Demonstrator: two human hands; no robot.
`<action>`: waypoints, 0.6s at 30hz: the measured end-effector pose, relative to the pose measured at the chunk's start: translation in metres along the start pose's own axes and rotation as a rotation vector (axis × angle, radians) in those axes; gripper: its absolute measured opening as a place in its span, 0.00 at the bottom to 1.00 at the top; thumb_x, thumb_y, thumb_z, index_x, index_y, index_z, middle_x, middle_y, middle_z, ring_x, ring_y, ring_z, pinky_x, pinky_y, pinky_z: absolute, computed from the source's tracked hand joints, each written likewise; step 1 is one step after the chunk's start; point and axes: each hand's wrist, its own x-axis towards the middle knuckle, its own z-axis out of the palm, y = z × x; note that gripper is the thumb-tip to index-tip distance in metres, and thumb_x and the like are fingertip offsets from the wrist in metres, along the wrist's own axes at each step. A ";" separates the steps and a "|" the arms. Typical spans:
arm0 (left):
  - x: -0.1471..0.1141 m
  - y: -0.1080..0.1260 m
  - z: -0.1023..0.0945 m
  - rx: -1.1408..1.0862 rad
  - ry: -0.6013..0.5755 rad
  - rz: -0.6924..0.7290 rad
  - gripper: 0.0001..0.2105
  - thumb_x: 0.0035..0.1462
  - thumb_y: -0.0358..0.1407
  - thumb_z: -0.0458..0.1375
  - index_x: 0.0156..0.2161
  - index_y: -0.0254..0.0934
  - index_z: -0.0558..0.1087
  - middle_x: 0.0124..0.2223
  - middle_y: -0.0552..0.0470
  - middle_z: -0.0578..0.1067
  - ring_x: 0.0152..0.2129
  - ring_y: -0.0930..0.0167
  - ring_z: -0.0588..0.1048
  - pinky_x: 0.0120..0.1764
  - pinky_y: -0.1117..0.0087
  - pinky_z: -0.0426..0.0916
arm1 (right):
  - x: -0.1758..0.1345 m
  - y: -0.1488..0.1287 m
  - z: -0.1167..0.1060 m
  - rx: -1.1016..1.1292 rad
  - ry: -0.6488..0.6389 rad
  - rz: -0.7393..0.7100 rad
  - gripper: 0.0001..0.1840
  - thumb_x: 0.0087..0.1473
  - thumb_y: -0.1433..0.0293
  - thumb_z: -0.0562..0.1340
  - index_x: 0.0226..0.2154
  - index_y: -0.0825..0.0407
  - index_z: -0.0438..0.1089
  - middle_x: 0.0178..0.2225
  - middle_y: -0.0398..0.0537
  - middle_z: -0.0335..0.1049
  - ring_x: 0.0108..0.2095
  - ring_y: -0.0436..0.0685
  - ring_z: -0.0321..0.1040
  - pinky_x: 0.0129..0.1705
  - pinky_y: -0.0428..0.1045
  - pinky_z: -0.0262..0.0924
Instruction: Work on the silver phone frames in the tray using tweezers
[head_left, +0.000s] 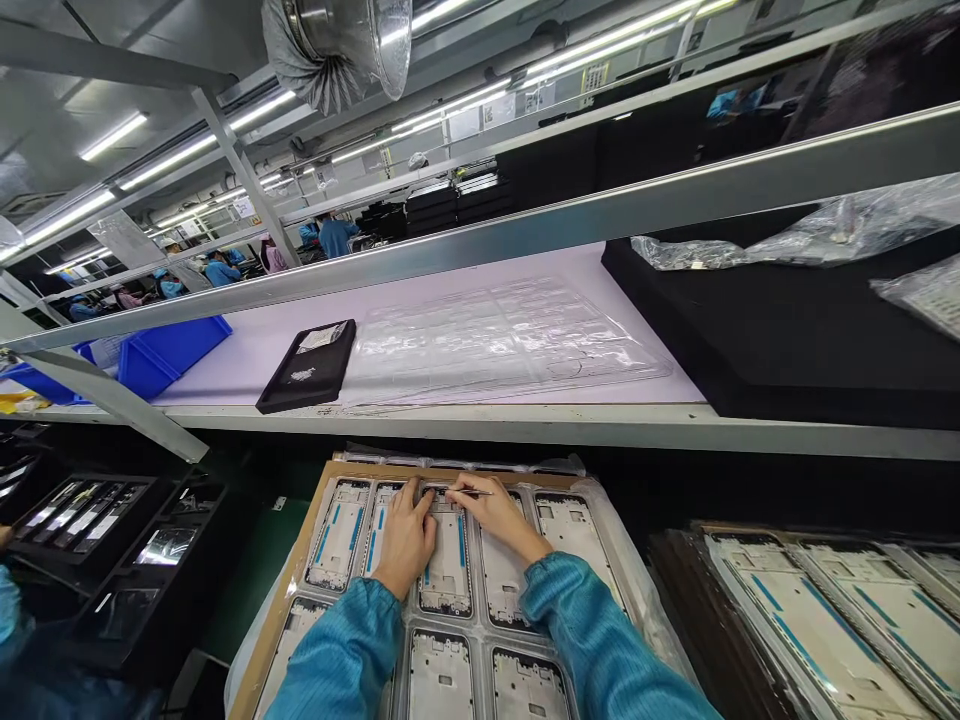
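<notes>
A clear plastic tray [478,628] with separate cells lies in front of me, with a pale phone frame in each cell I can see. Both my hands work over the top edge of one phone frame [448,560] in the back row, which has blue strips along its sides. My left hand [405,540] rests on that frame's upper left corner, fingers stretched out and thumb apart. In my right hand [501,518] is a thin pair of tweezers [474,491], pinched between the fingers, its tip low over the frame's top edge. What the tip touches is too small to see.
A shelf [480,425] crosses behind the tray, bearing clear plastic sheets [510,340], a small black tray [309,365], blue bins [169,355] and a large black tray [840,340]. Stacked trays of phone frames [840,620] stand right. Black trays [90,515] and a co-worker's sleeve are left.
</notes>
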 end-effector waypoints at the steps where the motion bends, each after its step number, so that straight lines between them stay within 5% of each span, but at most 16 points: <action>1: 0.000 0.000 0.000 0.002 -0.003 0.001 0.22 0.59 0.25 0.50 0.57 0.37 0.74 0.64 0.39 0.68 0.60 0.54 0.68 0.56 0.48 0.70 | 0.000 0.000 0.000 0.001 0.004 0.000 0.19 0.57 0.52 0.61 0.26 0.49 0.71 0.27 0.45 0.74 0.31 0.59 0.70 0.36 0.51 0.60; 18: -0.001 0.000 0.001 0.062 0.005 0.031 0.22 0.58 0.24 0.50 0.56 0.35 0.74 0.61 0.37 0.69 0.58 0.54 0.69 0.55 0.49 0.71 | 0.000 0.004 0.003 0.055 -0.005 0.015 0.22 0.58 0.49 0.60 0.25 0.49 0.69 0.25 0.45 0.73 0.29 0.58 0.70 0.34 0.51 0.60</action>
